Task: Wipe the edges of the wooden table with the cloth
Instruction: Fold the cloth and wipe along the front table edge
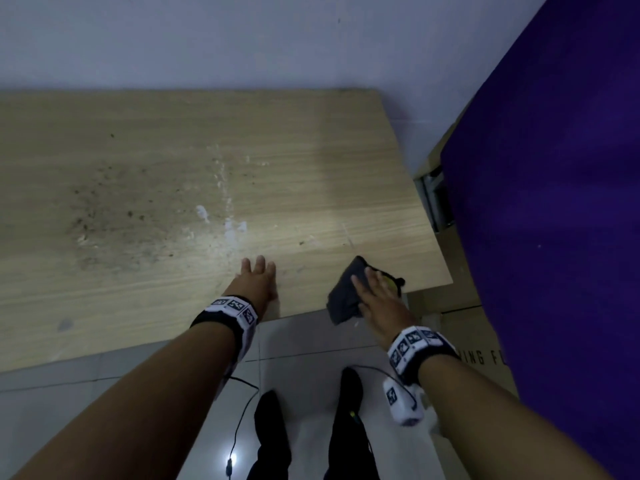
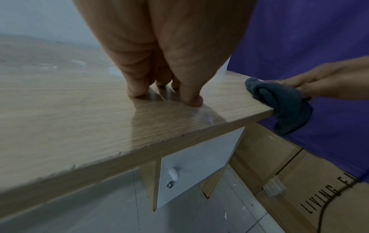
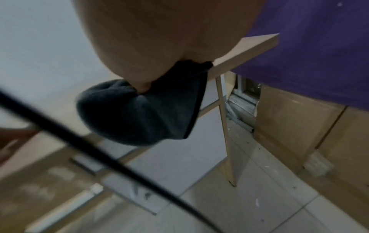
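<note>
The light wooden table [image 1: 138, 168] is stained and dusty in its middle. My left hand [image 1: 259, 271] rests on the top close to the front edge [image 2: 139, 151], fingers straight, fingertips [image 2: 191, 100] pressing the wood. My right hand [image 1: 375, 292] grips a dark grey cloth [image 1: 343, 296] at the front edge near the right corner. The cloth [image 2: 285, 107] is folded over the edge and hangs below it. In the right wrist view my thumb digs into the bunched cloth [image 3: 139, 118] against the table edge [image 3: 249, 52].
A purple fabric sheet [image 1: 554, 202] hangs close on the right over cardboard boxes [image 1: 464, 327]. A pale wall runs behind the table. Below are floor tiles [image 2: 199, 220], the table's side panel [image 3: 225, 126], my dark trouser legs and a black cable [image 1: 242, 410].
</note>
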